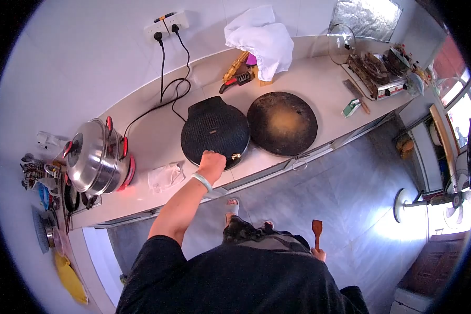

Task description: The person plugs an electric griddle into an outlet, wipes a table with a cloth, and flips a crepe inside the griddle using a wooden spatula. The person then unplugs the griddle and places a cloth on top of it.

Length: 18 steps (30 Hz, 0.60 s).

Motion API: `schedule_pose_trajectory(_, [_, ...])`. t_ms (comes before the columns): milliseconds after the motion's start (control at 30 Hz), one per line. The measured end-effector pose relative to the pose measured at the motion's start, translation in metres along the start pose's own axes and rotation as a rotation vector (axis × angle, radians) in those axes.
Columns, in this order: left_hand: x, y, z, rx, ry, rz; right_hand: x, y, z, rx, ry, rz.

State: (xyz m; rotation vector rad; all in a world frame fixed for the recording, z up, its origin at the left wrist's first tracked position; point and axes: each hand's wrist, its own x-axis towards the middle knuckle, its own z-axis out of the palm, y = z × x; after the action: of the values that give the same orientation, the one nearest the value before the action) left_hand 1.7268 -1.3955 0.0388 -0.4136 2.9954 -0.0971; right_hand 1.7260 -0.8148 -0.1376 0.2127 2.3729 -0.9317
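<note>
Left grip (213, 165) clenched at the front edge of the black electric griddle (214, 128), just beside a brass-coloured fitting (236, 156); exact part beneath the fingers hidden; pale bracelet (203, 181) at the left wrist. Right grip (319, 255) closed around the handle of a wooden spatula (317, 228), clear of the tabletop (319, 73), with the blade directed toward it. Griddle location: on the tabletop, between the steamer pot (98, 157) at left and the round dark pan (282, 124) immediately at right; pan centre brownish. Additional positions: white sheet (165, 178) flat between pot and left forearm; black cords (164, 68) plugged into the wall socket (166, 26); white cloth (264, 39) draped behind the pan; small green-and-white box (351, 108) farther right; gas stove (378, 77) at the far right end.
</note>
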Motion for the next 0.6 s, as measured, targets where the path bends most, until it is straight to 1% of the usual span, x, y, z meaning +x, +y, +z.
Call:
schedule_pose_trajectory(67, [0.0, -0.002, -0.001, -0.01, 0.007, 0.017, -0.016, -0.045, 0.001, 0.058, 0.025, 0.162])
schedule_pose_trajectory(167, [0.0, -0.007, 0.004, -0.06, 0.053, 0.044, 0.003, -0.009, 0.025, 0.07, -0.032, -0.073])
schedule_pose_trajectory(267, [0.0, -0.008, -0.008, -0.062, -0.037, 0.042, -0.015, -0.073, 0.023, 0.229, -0.031, 0.196])
schedule_pose_trajectory(467, [0.002, -0.017, -0.001, -0.078, -0.049, 0.1, -0.022, -0.105, 0.039, 0.315, -0.013, 0.255])
schedule_pose_trajectory(600, [0.005, -0.02, -0.001, -0.081, -0.059, 0.138, -0.02, -0.107, 0.053, 0.27, -0.026, 0.248])
